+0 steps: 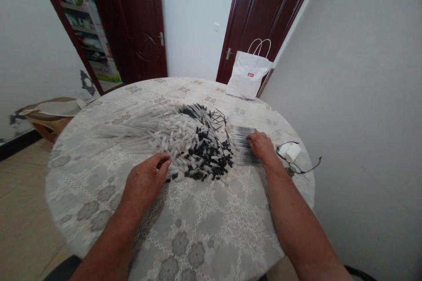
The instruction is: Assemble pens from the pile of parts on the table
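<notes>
My left hand (pixel 145 180) is at the near left edge of a heap of pen parts, beside small white plugs (pixel 176 162). Its fingers are curved, with a gap between thumb and forefinger, and nothing shows in them. Farther right, my right hand (pixel 262 145) lies over a row of slim pens (pixel 242 145) set side by side. Its fingertips are closed on a pen in that row, which the hand partly hides. Black caps (pixel 211 158) fill the heap's right side. Clear barrels (pixel 132 129) spread to the left, and dark-tipped refills (pixel 198 112) lie at the back.
A round table (pixel 211 228) bears a lace-patterned cloth. Eyeglasses (pixel 305 169) and a white object (pixel 292 151) lie right of my right forearm. A white paper bag (pixel 249 74) stands at the far edge. Walls and two dark red doors (pixel 132 22) are beyond.
</notes>
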The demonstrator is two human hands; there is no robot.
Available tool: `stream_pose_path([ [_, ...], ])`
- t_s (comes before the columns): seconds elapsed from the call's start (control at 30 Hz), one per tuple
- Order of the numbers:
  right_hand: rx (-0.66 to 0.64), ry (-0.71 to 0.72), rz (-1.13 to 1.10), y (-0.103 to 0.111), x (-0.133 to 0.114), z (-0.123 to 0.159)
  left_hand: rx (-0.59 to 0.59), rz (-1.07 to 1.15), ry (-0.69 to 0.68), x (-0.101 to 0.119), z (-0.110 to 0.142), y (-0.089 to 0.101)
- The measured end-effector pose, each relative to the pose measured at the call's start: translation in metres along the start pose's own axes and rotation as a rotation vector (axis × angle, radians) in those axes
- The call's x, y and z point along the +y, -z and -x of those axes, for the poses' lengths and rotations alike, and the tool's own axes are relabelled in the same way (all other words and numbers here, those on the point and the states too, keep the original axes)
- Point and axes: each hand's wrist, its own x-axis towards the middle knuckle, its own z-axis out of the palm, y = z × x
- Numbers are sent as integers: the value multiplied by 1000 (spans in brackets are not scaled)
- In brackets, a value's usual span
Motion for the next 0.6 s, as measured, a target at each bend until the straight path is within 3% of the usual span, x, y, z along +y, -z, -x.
stream_pose_path([
  [0.27, -25, 1, 12, 1, -4, 2, -118, -67, 27, -16, -1, 4],
  [0.4, 9, 19, -6, 2, -3, 3, -121, -53, -5, -21, 2, 11],
  [0.5, 142, 121, -65, 4, -11, 4, -132, -65, 15, -23, 2, 14],
  [0.6, 262, 261, -142, 10, -34, 10, -137, -70, 28, -20, 3, 13],
])
